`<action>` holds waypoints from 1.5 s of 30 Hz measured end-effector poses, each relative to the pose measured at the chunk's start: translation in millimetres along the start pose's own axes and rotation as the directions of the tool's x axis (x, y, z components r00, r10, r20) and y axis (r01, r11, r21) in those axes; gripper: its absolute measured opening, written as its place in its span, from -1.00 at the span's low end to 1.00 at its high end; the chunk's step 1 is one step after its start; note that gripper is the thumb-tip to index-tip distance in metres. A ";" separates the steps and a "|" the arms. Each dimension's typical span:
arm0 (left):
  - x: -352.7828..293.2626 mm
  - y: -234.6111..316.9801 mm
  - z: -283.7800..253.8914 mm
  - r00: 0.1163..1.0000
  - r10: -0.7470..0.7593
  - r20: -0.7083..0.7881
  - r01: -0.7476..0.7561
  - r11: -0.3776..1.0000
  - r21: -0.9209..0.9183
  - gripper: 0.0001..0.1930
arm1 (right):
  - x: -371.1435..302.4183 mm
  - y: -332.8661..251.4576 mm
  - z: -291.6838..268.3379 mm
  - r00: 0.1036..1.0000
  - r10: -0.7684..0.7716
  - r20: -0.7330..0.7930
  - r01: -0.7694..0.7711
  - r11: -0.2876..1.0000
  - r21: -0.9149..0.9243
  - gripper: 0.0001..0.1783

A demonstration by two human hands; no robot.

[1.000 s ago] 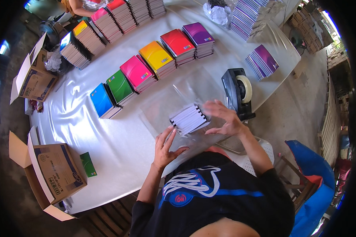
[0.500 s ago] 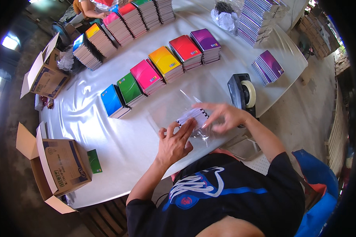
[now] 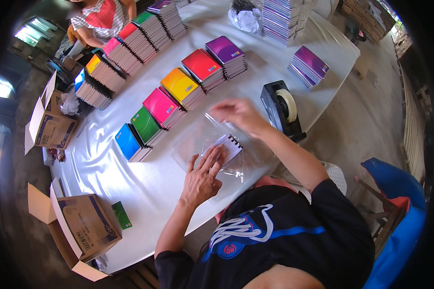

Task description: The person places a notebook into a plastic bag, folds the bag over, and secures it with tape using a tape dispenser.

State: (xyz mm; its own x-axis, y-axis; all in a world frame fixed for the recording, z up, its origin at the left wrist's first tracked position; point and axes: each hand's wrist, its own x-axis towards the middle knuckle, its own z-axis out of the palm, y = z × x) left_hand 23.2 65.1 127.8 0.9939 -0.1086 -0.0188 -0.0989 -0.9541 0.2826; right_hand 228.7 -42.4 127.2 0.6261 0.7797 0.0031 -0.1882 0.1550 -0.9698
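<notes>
A small spiral-bound notebook [image 3: 233, 150], its white side up and black rings at the right end, lies on a clear plastic sheet [image 3: 183, 151] at the table's near edge. My left hand [image 3: 202, 176] rests flat on it, fingers stretched out and slightly apart. Above the sheet's far side, my right hand [image 3: 238, 115] is smeared by motion; a glossy fold of plastic shows by its fingertips, but I cannot make out whether they grip it. Just right of that hand stands a black tape dispenser [image 3: 270, 96] with a roll of pale tape [image 3: 287, 106].
Beyond the sheet runs a row of notebook stacks, from blue [image 3: 130, 139] to purple [image 3: 225, 50]. More stacks [image 3: 149, 31] stand behind, near another person [image 3: 106, 19]. Purple notebooks [image 3: 309, 67] lie at the right. Open cartons [image 3: 89, 226] and a green notebook [image 3: 121, 215] are at the left.
My right hand has moved away from the notebook toward the sheet's far side. My left hand stays on the notebook. The view has shifted, showing more of the other person.
</notes>
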 end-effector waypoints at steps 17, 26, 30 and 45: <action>9.8 -1.2 -8.3 0.995 -0.036 0.089 0.031 0.998 0.057 -0.01 | -163.8 14.9 -128.7 0.762 0.336 -0.553 -0.355 0.932 0.077 -0.80; 9.7 -0.9 -13.7 0.994 -0.024 0.102 0.020 0.999 0.045 0.07 | -205.0 44.8 -122.4 0.778 0.239 -0.581 -0.323 0.946 -0.042 -0.89; 10.3 0.9 -17.3 0.993 -0.037 0.109 0.034 0.999 0.036 0.10 | -171.8 -22.3 -86.3 0.756 0.103 -0.646 -0.476 0.764 -0.435 -0.74; 9.8 2.8 -25.4 0.980 -0.118 0.163 0.108 0.992 0.070 0.14 | -21.2 -67.2 -7.0 0.912 0.406 0.052 0.051 0.015 -0.999 0.12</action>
State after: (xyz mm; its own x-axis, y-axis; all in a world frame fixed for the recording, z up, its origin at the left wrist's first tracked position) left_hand 34.0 68.4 152.8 0.9774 -0.0392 -0.2078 0.0057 -0.9775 0.2110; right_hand 233.4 -73.6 190.6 0.4550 0.8061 -0.3784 0.7846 -0.5639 -0.2579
